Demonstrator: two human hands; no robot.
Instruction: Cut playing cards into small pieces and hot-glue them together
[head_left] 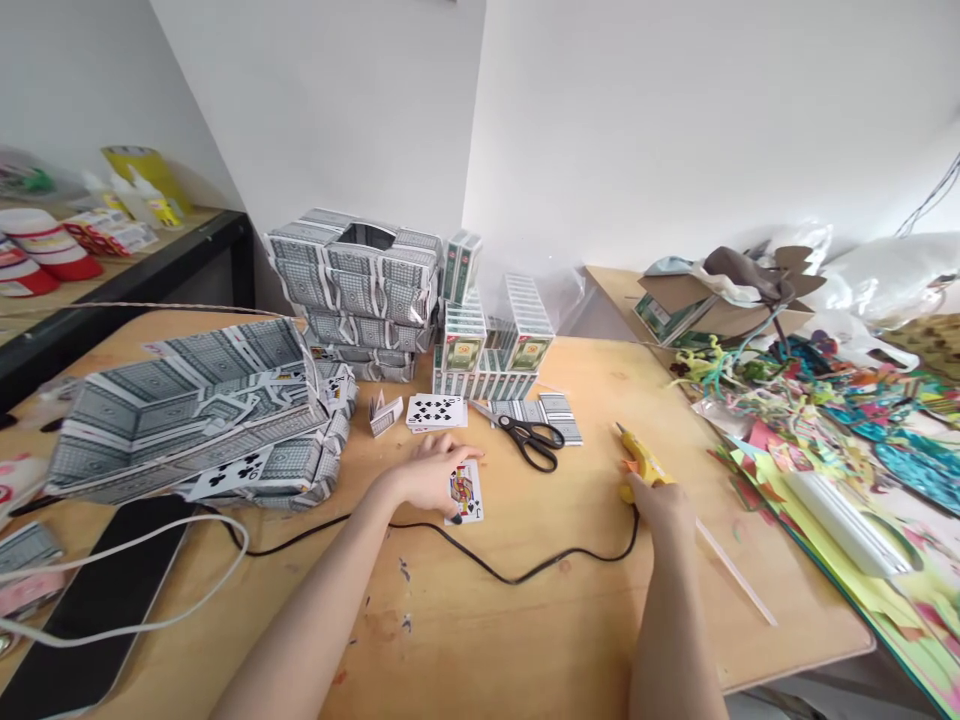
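Note:
My left hand is over a jack playing card on the wooden table, thumb at its near edge and fingers at its far edge, gripping it flat. My right hand is closed around a yellow hot glue gun, nozzle pointing away and to the left. A clear glue stick shows behind that hand. Black-handled scissors lie between my hands, beyond the card. Farther back are a stack of face-up cards, a small folded card piece and several face-down cards.
Card-built boxes stand at the back left, an open card tray before them. Card packs are stacked beside. A black cord crosses the table. Paper scraps cover the right; a black slab lies left.

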